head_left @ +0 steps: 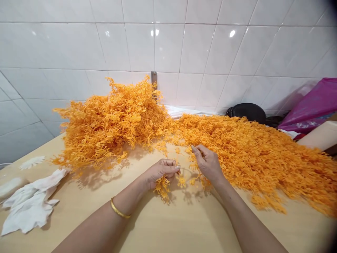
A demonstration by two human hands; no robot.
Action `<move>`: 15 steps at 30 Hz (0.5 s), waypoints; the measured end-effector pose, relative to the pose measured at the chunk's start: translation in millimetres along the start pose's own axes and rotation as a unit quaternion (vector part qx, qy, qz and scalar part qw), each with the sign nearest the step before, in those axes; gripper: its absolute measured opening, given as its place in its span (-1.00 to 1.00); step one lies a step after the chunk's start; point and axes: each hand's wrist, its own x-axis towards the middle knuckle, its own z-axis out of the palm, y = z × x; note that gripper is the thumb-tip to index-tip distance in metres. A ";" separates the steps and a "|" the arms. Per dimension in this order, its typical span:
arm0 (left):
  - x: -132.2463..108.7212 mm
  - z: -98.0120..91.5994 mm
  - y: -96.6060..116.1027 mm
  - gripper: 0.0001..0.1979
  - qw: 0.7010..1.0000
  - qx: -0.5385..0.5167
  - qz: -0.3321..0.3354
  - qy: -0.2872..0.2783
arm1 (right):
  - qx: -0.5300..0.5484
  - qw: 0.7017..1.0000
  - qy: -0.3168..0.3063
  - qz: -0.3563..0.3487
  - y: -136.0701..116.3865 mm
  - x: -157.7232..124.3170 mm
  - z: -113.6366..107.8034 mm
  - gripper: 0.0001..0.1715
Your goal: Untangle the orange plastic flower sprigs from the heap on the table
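Two hands in view, both mine. Left hand (161, 172): fingers curled shut around one small orange cluster (162, 188), which hangs below the fist, near the middle of the tabletop (168, 228). One gold bangle (119, 211) on that wrist. Right hand (207, 163): thumb and fingertips pinched together on a thin sprig (190, 154), just beside the left hand.

Two or three loose bits (182, 181) lie between the hands.

Two orange heaps along the far edge: one tall heap (110, 119) toward the far left, one flat spread (258, 154) running to the right edge. Pieces too many to count.

Left edge: one crumpled white cloth (31, 205), one white floret (32, 161).

Far right corner: one black bag (246, 111), one magenta bag (314, 103); its print is too blurred to read.
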 end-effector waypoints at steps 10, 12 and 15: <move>8.8 -1.5 -4.5 -0.79 0.977 -0.108 0.052 0.173 | -0.045 0.985 0.126 -0.111 -11.5 -5.1 2.6 -0.81; 9.7 -1.2 -4.0 -0.80 0.972 -0.122 0.057 0.191 | 0.003 0.987 0.119 -0.108 -25.1 -9.7 1.2 -0.78; 8.9 -0.2 -1.3 -0.80 0.965 -0.146 0.051 0.209 | 0.034 0.998 0.006 -0.051 -34.1 -15.3 6.7 -0.74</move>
